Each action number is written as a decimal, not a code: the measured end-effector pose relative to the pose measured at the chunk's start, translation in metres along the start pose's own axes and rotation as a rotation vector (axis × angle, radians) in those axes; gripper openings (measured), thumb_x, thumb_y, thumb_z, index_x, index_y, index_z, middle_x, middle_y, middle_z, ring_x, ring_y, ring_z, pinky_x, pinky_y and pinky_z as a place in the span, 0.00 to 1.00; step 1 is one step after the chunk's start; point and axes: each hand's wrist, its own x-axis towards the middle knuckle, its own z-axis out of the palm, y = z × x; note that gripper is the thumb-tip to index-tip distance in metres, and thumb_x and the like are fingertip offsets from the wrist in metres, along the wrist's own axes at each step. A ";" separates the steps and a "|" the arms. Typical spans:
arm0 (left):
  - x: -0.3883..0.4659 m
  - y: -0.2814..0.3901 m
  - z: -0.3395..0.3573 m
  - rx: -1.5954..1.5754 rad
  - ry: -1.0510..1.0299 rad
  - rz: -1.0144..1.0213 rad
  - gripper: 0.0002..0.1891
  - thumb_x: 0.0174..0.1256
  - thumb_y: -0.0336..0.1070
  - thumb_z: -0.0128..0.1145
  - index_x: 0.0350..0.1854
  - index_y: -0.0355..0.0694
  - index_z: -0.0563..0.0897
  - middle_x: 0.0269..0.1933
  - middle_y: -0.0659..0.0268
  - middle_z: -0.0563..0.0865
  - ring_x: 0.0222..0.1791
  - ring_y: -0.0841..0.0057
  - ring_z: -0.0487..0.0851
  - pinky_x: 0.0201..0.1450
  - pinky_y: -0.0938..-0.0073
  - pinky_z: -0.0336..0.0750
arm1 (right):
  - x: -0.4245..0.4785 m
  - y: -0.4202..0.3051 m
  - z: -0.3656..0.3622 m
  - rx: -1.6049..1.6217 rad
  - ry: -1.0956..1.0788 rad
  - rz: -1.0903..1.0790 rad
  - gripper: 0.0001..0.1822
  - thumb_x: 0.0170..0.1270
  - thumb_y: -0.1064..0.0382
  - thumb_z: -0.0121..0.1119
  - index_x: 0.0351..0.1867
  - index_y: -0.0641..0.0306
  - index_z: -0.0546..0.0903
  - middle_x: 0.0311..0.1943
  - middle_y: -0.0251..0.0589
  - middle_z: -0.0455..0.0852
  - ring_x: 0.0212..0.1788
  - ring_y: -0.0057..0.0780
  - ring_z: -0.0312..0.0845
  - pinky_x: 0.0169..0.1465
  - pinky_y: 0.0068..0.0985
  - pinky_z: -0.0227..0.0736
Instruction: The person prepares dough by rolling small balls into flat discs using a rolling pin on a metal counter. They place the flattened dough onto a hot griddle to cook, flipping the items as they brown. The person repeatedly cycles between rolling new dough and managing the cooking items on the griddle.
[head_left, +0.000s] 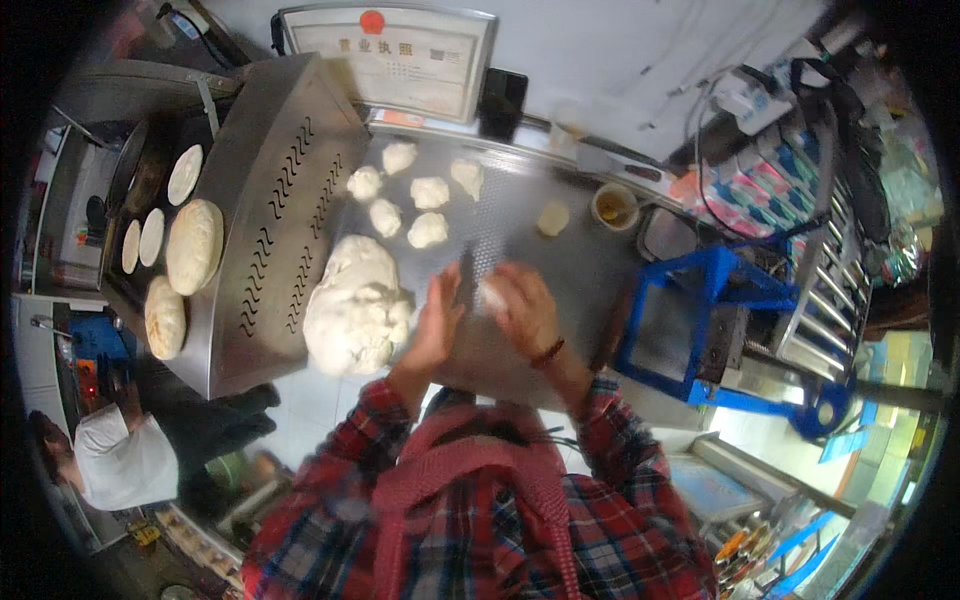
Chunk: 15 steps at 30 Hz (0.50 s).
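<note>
My right hand (527, 309) curls its fingers around a small white lump of dough (493, 298); motion blurs both. Just left of it, my left hand (437, 319) is held upright with the palm turned inward, and nothing shows in it. Both hands are over the near part of a metal worktop (517, 352). Beside my left hand lies a large soft mass of dough (352, 307). Beyond it sit several torn-off dough pieces (429, 193). A single flattened dough round (553, 217) lies farther off to the right.
At left stands a slotted steel griddle housing (277, 225) with several flatbreads (195, 247) on its far side. A cup of yellowish filling (615, 208) stands back right, near a blue metal frame (667, 330). A phone (502, 101) leans against the wall. Another person (127, 457) is at lower left.
</note>
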 end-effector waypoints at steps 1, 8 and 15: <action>-0.004 -0.002 -0.010 -0.003 0.035 -0.027 0.34 0.72 0.64 0.29 0.66 0.41 0.65 0.66 0.64 0.69 0.69 0.70 0.61 0.70 0.55 0.48 | 0.016 0.012 0.004 -0.016 -0.008 0.049 0.19 0.52 0.67 0.62 0.49 0.59 0.80 0.50 0.45 0.79 0.54 0.47 0.73 0.57 0.39 0.69; -0.045 -0.026 -0.060 0.166 0.069 -0.195 0.28 0.72 0.58 0.39 0.61 0.38 0.69 0.60 0.59 0.75 0.63 0.67 0.71 0.64 0.62 0.62 | 0.025 0.140 0.114 -0.349 -0.250 0.140 0.24 0.59 0.63 0.57 0.59 0.62 0.71 0.61 0.50 0.69 0.63 0.48 0.65 0.67 0.39 0.58; 0.013 -0.036 -0.051 0.807 0.000 0.086 0.19 0.71 0.39 0.45 0.59 0.34 0.74 0.62 0.54 0.74 0.65 0.61 0.68 0.67 0.68 0.60 | -0.012 0.116 0.041 -0.080 0.005 0.641 0.32 0.65 0.61 0.53 0.69 0.63 0.58 0.70 0.53 0.56 0.71 0.47 0.52 0.71 0.37 0.52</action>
